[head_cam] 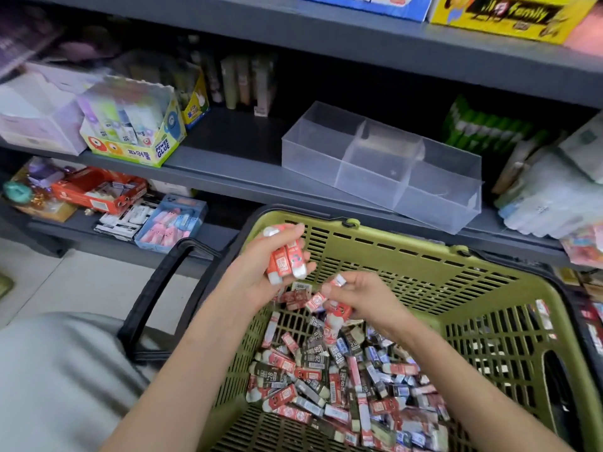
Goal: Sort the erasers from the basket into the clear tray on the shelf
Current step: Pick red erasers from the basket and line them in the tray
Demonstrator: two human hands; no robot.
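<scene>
Above the basket (pixel 424 252), our left hand (pixel 257 275) grips several red erasers (pixel 287 262), our right hand (pixel 362 298) pinches another; most lie heaped below. Light, stiff, slick-sleeved, we judge: hold across long sides.

Even bright light; edges smeared, bowed; centre sharper

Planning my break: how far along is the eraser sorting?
Barely begun. Done: nothing; the clear tray shows no erasers. In hand: the left hand grips a few red erasers, and the right hand pinches a single eraser above the basket. Left: the big mixed pile in it.
</scene>
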